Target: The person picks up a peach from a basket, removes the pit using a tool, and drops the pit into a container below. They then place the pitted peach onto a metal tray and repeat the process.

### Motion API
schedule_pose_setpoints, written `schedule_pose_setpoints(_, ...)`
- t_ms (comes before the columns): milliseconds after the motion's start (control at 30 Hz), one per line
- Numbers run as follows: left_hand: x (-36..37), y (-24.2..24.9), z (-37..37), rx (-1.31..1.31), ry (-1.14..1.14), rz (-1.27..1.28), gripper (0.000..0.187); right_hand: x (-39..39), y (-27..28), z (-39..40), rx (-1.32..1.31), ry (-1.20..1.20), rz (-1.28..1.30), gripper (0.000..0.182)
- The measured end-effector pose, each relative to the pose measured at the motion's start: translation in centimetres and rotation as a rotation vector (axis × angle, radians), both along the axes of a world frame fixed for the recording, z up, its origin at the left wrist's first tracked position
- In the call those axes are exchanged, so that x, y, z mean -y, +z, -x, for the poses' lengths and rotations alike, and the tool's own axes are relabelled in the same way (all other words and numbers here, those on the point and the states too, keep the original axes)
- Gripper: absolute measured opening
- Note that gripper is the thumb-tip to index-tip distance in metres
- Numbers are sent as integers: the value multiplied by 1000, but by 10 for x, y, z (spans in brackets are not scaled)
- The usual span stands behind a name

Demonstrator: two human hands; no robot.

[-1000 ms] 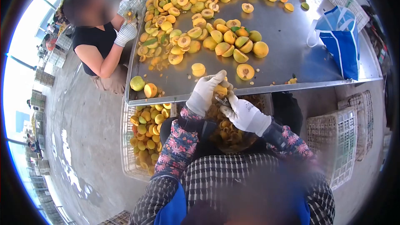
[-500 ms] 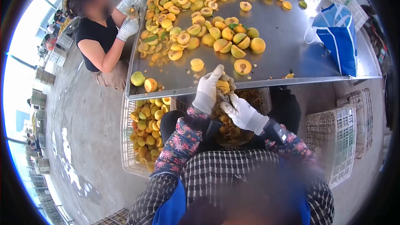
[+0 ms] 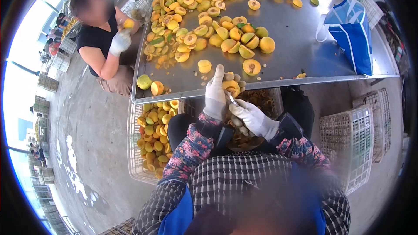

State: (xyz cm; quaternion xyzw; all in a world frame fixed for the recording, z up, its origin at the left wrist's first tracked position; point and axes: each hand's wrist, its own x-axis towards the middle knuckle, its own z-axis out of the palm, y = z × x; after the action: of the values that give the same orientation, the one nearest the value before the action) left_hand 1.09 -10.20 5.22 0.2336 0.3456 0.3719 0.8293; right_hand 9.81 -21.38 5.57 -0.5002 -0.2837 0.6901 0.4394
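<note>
In the head view my left hand [image 3: 215,95], in a white glove, grips a yellow peach half [image 3: 232,88] just off the table's near edge. Its cut face is turned toward me. My gloved right hand [image 3: 256,119] is closed on a small metal tool [image 3: 231,99], whose shiny tip points at the lower side of that peach half; whether it touches cannot be made out. Fingers hide the tool's handle. On the table beyond lie a cut peach half [image 3: 251,67] and another peach piece [image 3: 204,66]. Below my hands, a container [image 3: 277,104] of brownish pieces is partly covered.
The metal table [image 3: 296,61] bears a heap of halved peaches [image 3: 196,0] and a blue bag [image 3: 350,39]. A crate of peach halves [image 3: 130,148] stands at lower left, stacked crates [image 3: 348,143] at right. A co-worker [image 3: 98,35] sits left of the table, holding a yellow piece.
My right hand has drawn slightly down from the peach half, showing more of the metal tool. The held half has tilted toward me. The co-worker's near gloved hand has moved left and down.
</note>
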Motion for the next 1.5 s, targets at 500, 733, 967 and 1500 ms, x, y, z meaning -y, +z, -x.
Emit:
schedule_pose_setpoints(500,-63,5,158,-1539,-152,-1055,37,58,-28,-52,1070,494,-158,50)
schedule_pose_setpoints(733,-71,-4,39,-1055,-344,-1479,36,41,-52,-48,1076,300,-378,59)
schedule_pose_setpoints(967,-102,-43,-3,-1102,-866,-1479,32,40,-65,-48,1017,248,-347,55)
schedule_pose_setpoints(1500,-44,31,32,-948,-981,-1329,48,27,-44,-50,936,-254,-740,50)
